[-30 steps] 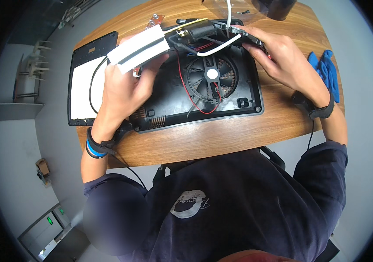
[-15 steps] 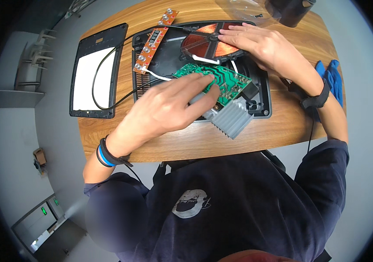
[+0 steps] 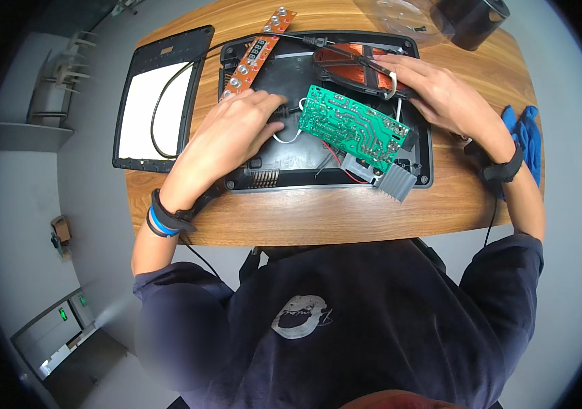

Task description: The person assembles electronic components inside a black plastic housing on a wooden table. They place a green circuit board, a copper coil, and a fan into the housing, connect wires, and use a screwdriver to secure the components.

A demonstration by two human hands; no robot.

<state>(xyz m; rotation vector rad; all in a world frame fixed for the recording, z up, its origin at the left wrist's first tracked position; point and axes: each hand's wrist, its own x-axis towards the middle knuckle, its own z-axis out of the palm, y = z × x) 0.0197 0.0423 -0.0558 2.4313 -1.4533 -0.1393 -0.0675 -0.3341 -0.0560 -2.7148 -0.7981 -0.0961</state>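
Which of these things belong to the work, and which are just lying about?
Work: copper coil, at the right hand; green circuit board; grey heatsink; orange button board, by the left hand; black casing; probably the white panel.
Apparently lying about: blue cloth; black container; clear plastic piece.

A second ago both hands held a bundle of parts raised above a black housing (image 3: 274,155); now its green circuit board (image 3: 352,129) lies track side up over the housing's right half, covering the fan that was exposed. Half a second ago, the left hand (image 3: 236,129) rested on that board; it has moved to the housing's left side, fingers around a black cord (image 3: 284,111), hiding the near end of an orange display board (image 3: 257,51). The gray heat sink (image 3: 398,183) juts less far past the housing's near edge. At the far right corner, the copper coil (image 3: 345,68), previously flat beneath the right hand (image 3: 441,95), is tilted, gripped by its edge.
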